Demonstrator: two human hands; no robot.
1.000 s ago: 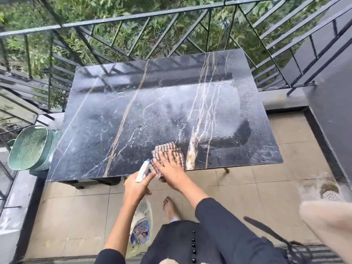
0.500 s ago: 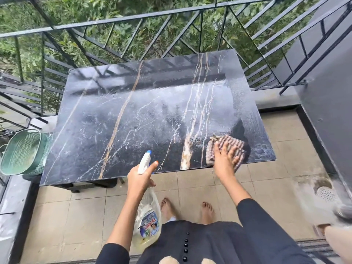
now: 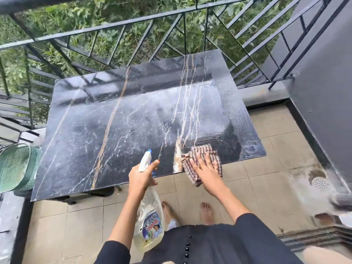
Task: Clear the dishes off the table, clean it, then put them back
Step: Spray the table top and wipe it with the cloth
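Note:
The black marble table [image 3: 118,130] with gold and white veins stands on the balcony, its top wet and streaked, with no dishes on it. My right hand [image 3: 206,169] presses flat on a checked brown-and-white cloth [image 3: 200,152] at the table's near edge, right of centre; part of the cloth hangs over the edge. My left hand [image 3: 142,177] grips the neck of a clear spray bottle [image 3: 150,221] with a white and blue nozzle, held just in front of the near edge, nozzle above the tabletop.
A black metal railing [image 3: 133,33] runs behind and left of the table, with green foliage beyond. A green mesh basket [image 3: 17,166] sits at the table's left end. A dark wall [image 3: 323,92] rises on the right. A floor drain [image 3: 322,182] lies on the tiles. My bare feet stand near the table.
My right hand slid the cloth right along the near edge, then back left toward the centre. My left hand kept the spray bottle near the edge throughout.

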